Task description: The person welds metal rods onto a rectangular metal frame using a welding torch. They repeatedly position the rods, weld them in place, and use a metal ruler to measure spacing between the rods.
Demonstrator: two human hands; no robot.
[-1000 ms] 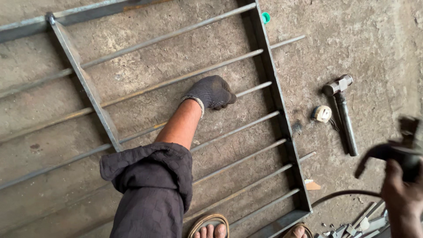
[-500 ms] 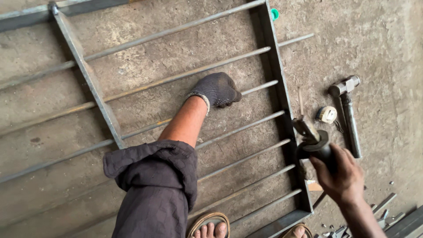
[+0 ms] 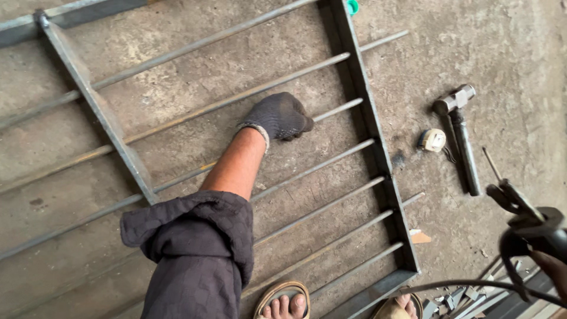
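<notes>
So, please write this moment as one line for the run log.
left hand: gloved, gripping bar of metal grille | right hand: at frame edge, holding electrode holder | floor: hammer, tape measure

Our left hand [image 3: 280, 116], in a dark knit glove, is stretched fwd & down, arm nearly straight, forearm bare from the wrist to a dark sleeve [image 3: 198, 248] rolled up near the elbow. The fingers curl under, closed round a thin bar; knuckles up, thumb tucked out of sight. Our right hand [image 3: 552, 269] shows only at the lower-right edge, mostly cut off, fist wrapped on a dark tool handle; its fingers can't be made out.
</notes>
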